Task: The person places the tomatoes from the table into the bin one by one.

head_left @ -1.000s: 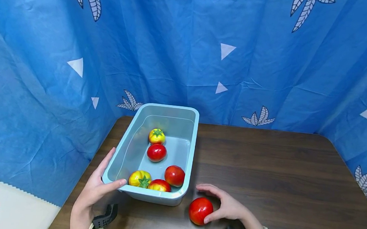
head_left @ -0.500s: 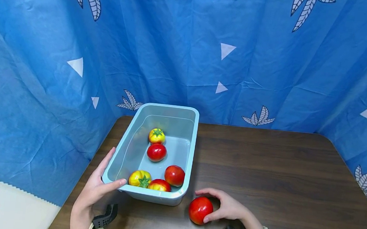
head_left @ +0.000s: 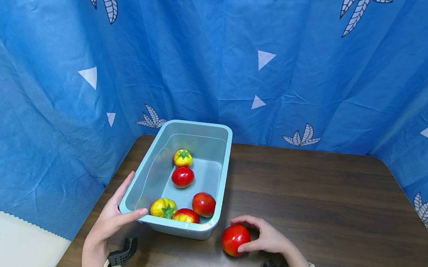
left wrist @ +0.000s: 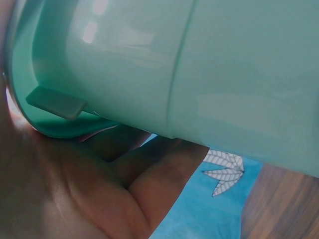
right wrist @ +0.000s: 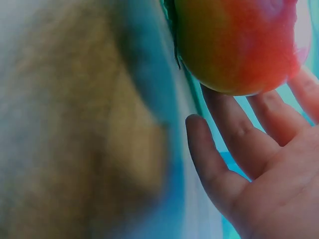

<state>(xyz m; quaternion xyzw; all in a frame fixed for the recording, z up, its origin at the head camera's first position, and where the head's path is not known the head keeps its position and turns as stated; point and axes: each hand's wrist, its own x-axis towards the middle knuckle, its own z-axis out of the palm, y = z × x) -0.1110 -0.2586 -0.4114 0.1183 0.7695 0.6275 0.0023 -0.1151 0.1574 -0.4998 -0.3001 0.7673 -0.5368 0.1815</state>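
A light blue-green plastic bin (head_left: 226, 169) stands left of the middle in the head view. My left hand (head_left: 109, 218) holds its near left corner, thumb over the rim and fingers along the outer wall (left wrist: 239, 74). To the bin's right, my right hand (head_left: 267, 239) grips a red toy tomato (head_left: 234, 238) between thumb and fingers. The right wrist view shows this tomato's red and yellow-green underside (right wrist: 234, 55) against the fingers (right wrist: 234, 129). Whether it touches the table is hard to tell. Part of the left hand's fingers is hidden behind the bin.
Inside the bin lie several toy tomatoes: a yellow one (head_left: 183, 158) at the far end, a red one (head_left: 182, 178) by it, and others near the front wall. Dark wooden table (head_left: 308, 194) extends right. Blue cloth (head_left: 220, 65) hangs behind and at the sides.
The right hand has closed in on the tomato, and both have shifted slightly away from the person and a little right. The left hand and bin stay in place.
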